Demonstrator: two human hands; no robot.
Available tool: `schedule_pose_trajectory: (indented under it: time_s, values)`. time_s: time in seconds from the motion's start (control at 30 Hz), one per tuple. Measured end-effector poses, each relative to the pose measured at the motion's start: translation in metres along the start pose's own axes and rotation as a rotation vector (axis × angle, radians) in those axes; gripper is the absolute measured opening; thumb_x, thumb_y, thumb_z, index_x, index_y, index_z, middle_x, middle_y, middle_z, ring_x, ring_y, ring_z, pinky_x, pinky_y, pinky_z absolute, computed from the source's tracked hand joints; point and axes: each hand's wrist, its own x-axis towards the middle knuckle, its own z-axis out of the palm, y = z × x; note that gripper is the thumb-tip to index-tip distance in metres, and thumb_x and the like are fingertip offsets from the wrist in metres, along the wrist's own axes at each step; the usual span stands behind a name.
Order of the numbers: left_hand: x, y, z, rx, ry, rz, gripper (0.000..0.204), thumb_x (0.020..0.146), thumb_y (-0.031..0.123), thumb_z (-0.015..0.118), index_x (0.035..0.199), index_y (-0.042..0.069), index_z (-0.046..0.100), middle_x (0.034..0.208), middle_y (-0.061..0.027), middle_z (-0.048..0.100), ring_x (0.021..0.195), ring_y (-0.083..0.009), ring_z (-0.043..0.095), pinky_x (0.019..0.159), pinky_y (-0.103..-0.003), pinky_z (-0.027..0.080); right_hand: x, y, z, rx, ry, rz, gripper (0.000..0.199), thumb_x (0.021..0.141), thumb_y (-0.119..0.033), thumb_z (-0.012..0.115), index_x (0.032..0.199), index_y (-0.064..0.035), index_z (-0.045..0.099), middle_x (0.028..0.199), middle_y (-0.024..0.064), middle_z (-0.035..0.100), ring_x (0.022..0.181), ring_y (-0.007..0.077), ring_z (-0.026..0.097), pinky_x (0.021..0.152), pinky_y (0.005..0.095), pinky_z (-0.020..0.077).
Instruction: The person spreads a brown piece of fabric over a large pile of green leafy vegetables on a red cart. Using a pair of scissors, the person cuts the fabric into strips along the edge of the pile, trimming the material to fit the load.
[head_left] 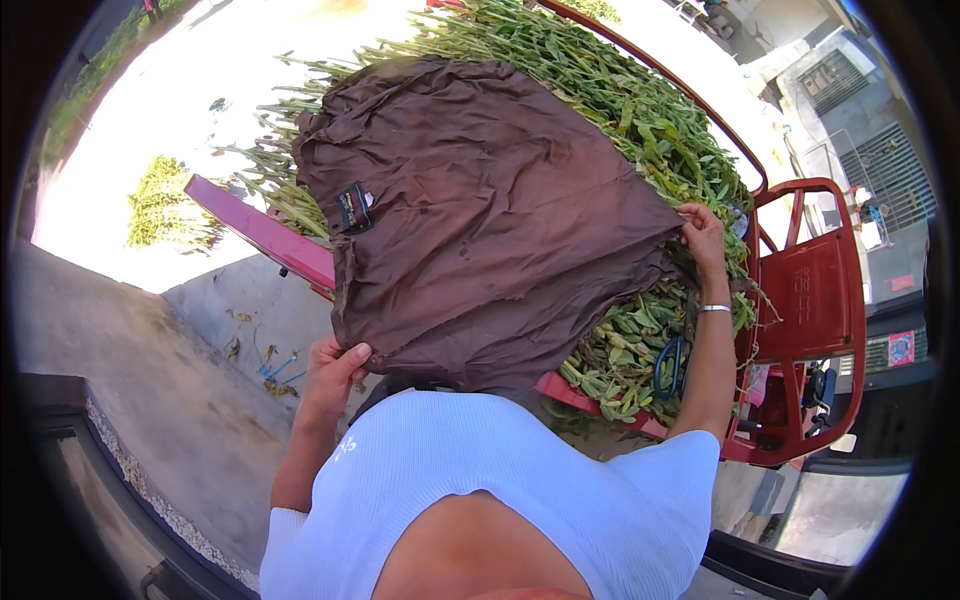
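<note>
Cloth (480,210), brown and creased, lay over leafy stalks (650,120) on a red cart (808,290), its near part stretched between both hands. Its long axis ran roughly left to right, slanting slightly nearer at the right, where it tapered to a corner that pointed right. The right hand (705,237) was clamped on that corner, a silver bracelet (716,308) on its wrist. The left hand (332,373) pinched the near left corner, thumb on top. A dark label (355,208) sat by the left edge. Beyond the far edge, bare stems pointed left, with leaves toward the right. Far left, a smaller bundle (168,205) lay on the ground.
</note>
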Motion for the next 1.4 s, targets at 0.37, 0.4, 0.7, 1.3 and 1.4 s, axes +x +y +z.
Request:
schedule_pose_trajectory:
  time_s: [0.37, 0.4, 0.7, 1.3, 1.4]
  values:
    - [-0.024, -0.014, -0.018, 0.105, 0.201, -0.079, 0.005, 0.086, 0.006, 0.063, 0.088, 0.003, 0.066, 0.076, -0.0003, 0.064, 0.051, -0.0017, 0.041, 0.045, -0.017, 0.031, -0.059, -0.027, -0.002, 0.088, -0.122, -0.051, 0.023, 0.077, 0.003, 0.051, 0.096, -0.0008, 0.061, 0.076, 0.0012, 0.061, 0.053, 0.0052, 0.050, 0.052, 0.0195, 0.0411]
    - [-0.026, -0.013, -0.016, 0.124, 0.223, -0.058, 0.005, 0.086, 0.006, 0.063, 0.088, 0.003, 0.066, 0.076, -0.0002, 0.064, 0.051, -0.0016, 0.040, 0.046, -0.017, 0.031, -0.058, -0.023, -0.005, 0.156, -0.151, -0.023, 0.021, 0.077, 0.004, 0.050, 0.095, -0.0005, 0.061, 0.075, 0.0012, 0.060, 0.053, 0.0052, 0.050, 0.051, 0.0193, 0.0409]
    - [-0.010, -0.032, -0.025, 0.828, 0.313, 0.141, 0.009, 0.085, 0.008, 0.064, 0.087, -0.001, 0.064, 0.068, -0.0025, 0.062, 0.054, -0.0100, 0.051, 0.051, -0.026, 0.040, -0.060, -0.022, -0.002, 0.205, -0.258, 0.004, 0.017, 0.079, 0.006, 0.051, 0.091, 0.0005, 0.061, 0.071, -0.0016, 0.058, 0.055, 0.0038, 0.051, 0.050, 0.0178, 0.0389]
    - [0.126, 0.038, 0.326, 1.573, -0.552, 1.049, 0.030, 0.080, 0.030, 0.068, 0.087, 0.004, 0.057, 0.088, -0.0116, 0.054, 0.079, -0.0326, 0.059, 0.065, -0.042, 0.049, -0.054, -0.025, -0.014, 0.516, -0.249, 0.233, 0.011, 0.085, -0.002, 0.060, 0.095, 0.0008, 0.064, 0.068, 0.0013, 0.060, 0.053, 0.0052, 0.054, 0.045, 0.0174, 0.0394]
    - [0.166, -0.020, 0.347, 1.538, -0.577, 0.993, 0.041, 0.077, 0.041, 0.070, 0.088, 0.005, 0.056, 0.083, -0.0113, 0.051, 0.077, -0.0319, 0.060, 0.062, -0.042, 0.049, -0.054, -0.015, -0.007, 0.561, -0.222, 0.261, 0.009, 0.085, -0.002, 0.060, 0.093, -0.0004, 0.064, 0.069, 0.0018, 0.061, 0.053, 0.0056, 0.054, 0.045, 0.0175, 0.0400]
